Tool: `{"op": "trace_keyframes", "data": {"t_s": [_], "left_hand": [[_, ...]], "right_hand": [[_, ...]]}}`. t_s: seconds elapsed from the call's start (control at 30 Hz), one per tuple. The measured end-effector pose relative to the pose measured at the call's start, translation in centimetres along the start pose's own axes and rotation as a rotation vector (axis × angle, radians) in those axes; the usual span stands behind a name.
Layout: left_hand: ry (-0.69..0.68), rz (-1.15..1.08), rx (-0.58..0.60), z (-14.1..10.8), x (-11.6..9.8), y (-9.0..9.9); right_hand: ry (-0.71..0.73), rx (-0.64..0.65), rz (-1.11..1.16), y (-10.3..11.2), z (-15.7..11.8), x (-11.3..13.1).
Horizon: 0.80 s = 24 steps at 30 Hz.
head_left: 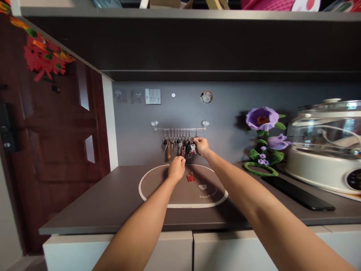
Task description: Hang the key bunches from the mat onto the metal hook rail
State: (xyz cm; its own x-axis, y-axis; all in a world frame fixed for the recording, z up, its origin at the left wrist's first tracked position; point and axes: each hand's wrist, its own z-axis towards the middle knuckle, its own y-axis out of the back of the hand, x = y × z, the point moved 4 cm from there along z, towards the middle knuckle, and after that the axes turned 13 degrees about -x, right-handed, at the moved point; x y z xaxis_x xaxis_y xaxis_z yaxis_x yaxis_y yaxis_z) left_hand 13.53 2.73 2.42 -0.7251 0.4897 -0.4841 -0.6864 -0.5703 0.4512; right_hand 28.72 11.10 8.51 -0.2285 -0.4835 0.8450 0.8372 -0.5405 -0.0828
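A clear hook rail [180, 129] is fixed to the grey wall by two round mounts, with several bunches of keys [180, 145] hanging from its hooks. My right hand [201, 146] is closed at the rail's right end, its fingertips pinching at the ring of a key bunch [192, 148]. Just below the hanging keys, my left hand [176, 168] is closed, near a brown key fob [183, 151]; whatever its fingers hold is hidden. A small red tag [191, 177] lies on the oval brown mat [158, 192] under my hands.
The mat lies on a dark counter [107, 210]. To the right are a purple knitted flower [263, 119], a black flat slab [301, 194] and a white appliance [316, 165] with a clear lid. A shelf [197, 45] overhangs the counter. A red-brown door [56, 169] stands at left.
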Motion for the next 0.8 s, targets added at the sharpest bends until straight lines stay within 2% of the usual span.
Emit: {"op": "trace_keyframes", "data": {"t_s": [0.1,0.3,0.63,0.8], "left_hand": [[-0.021,-0.036,0.038,-0.1,-0.1,-0.1],[-0.072,-0.049,0.101,-0.3,-0.1,-0.5],[-0.148,-0.013,0.199,-1.1,-0.5,-1.1],[-0.119,-0.026,0.308,-1.5,-0.4,-2.1]], "right_hand": [[0.029,0.021,-0.054,0.6,-0.4,0.3],[0.044,-0.032,-0.083,2.6,-2.0,0.5],[0.009,0.1,-0.191,7.2,-8.2,-2.1],[0.028,0.176,-0.326,7.4,-9.8,-3.1]]}}
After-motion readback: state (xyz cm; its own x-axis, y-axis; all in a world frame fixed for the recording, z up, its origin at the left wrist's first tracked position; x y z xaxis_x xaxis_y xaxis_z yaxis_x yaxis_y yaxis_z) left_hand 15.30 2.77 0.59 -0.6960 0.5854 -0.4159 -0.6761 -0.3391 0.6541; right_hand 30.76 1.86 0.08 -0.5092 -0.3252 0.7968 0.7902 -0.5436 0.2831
